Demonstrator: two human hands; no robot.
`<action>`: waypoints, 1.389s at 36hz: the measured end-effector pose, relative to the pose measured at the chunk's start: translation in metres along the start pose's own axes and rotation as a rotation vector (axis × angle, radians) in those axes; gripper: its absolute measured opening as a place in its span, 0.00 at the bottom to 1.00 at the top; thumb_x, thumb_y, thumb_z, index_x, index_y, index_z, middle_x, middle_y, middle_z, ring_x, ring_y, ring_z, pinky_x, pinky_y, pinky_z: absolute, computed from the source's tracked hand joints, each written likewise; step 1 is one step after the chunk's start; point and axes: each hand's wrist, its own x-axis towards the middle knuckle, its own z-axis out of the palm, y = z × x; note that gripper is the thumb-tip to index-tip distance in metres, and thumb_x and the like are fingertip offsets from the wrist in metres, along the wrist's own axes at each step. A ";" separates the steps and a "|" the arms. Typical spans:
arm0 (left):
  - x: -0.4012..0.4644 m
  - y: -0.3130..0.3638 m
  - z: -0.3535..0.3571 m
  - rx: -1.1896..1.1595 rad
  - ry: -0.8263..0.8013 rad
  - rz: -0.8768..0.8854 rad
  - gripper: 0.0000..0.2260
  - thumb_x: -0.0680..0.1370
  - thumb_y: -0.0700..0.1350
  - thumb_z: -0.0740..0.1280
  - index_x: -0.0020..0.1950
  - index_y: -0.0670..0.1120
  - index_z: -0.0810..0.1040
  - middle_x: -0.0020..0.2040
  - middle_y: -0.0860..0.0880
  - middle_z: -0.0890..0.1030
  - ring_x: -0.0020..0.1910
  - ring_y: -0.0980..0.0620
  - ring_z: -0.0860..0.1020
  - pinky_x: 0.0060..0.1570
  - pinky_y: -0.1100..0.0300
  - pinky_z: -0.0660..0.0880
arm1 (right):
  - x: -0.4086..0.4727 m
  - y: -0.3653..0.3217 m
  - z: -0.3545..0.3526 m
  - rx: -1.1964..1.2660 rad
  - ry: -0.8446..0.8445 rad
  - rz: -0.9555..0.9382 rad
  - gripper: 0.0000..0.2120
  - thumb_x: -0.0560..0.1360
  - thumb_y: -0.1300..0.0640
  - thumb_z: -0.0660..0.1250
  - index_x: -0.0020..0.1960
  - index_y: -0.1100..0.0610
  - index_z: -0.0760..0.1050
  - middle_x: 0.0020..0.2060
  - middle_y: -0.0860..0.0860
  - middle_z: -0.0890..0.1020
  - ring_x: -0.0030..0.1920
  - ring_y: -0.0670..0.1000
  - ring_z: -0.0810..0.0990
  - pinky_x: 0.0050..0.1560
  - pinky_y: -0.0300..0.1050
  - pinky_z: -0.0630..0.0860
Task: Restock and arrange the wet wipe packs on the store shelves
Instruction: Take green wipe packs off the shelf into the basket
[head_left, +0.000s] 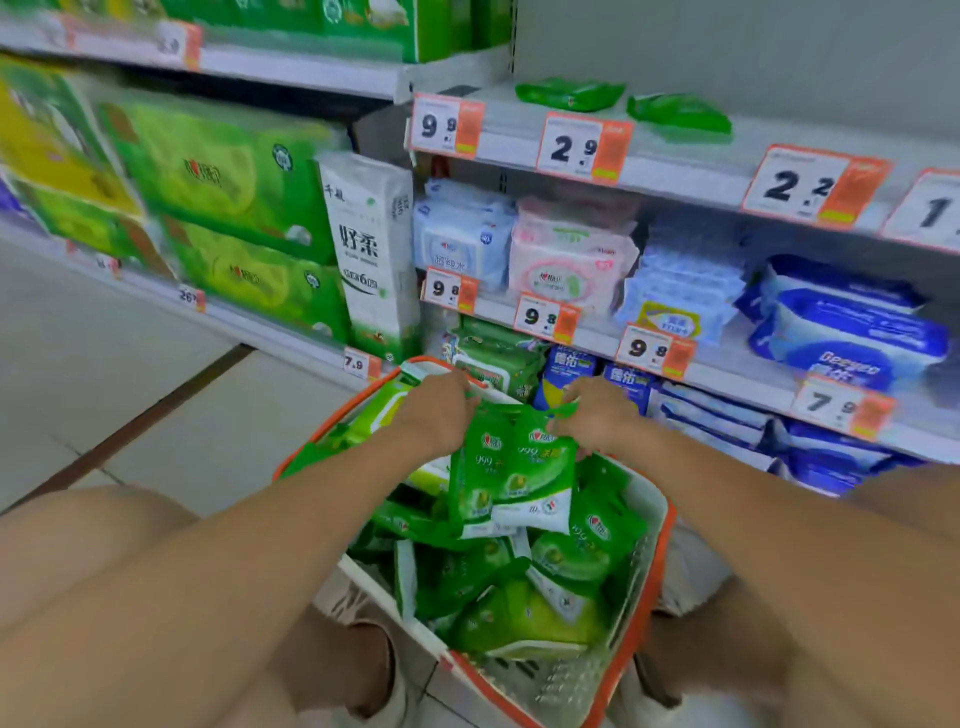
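Both hands, left hand (434, 410); right hand (597, 413), clamped on green wipe packs (514, 473) above basket (652, 525).

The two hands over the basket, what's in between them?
In the head view, green wet wipe packs fill the gap between the left hand and right hand. Both hands hold their top edges above the basket.

Single head-worn view, angled forward and down, close above an orange-rimmed white plastic basket (655, 512), facing stocked grey metal shelves (691, 179).
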 end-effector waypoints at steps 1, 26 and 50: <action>-0.002 0.000 0.003 0.034 0.005 0.027 0.10 0.84 0.47 0.59 0.55 0.41 0.72 0.49 0.40 0.81 0.42 0.42 0.76 0.38 0.53 0.69 | -0.003 0.002 0.002 -0.058 -0.019 -0.011 0.27 0.73 0.53 0.76 0.67 0.62 0.72 0.63 0.62 0.77 0.53 0.59 0.82 0.57 0.55 0.79; 0.127 0.130 -0.229 -0.126 0.635 0.517 0.11 0.77 0.47 0.71 0.56 0.43 0.80 0.49 0.46 0.82 0.50 0.47 0.80 0.52 0.54 0.76 | 0.031 -0.085 -0.278 -0.192 0.857 -0.514 0.15 0.69 0.55 0.74 0.55 0.55 0.81 0.52 0.57 0.82 0.56 0.59 0.79 0.57 0.47 0.73; 0.364 0.192 -0.229 0.522 -0.066 0.178 0.41 0.77 0.36 0.63 0.81 0.56 0.43 0.79 0.44 0.56 0.75 0.42 0.62 0.63 0.57 0.69 | 0.183 -0.037 -0.357 -0.114 0.116 -0.175 0.48 0.64 0.64 0.76 0.78 0.53 0.58 0.65 0.49 0.72 0.62 0.52 0.74 0.56 0.42 0.74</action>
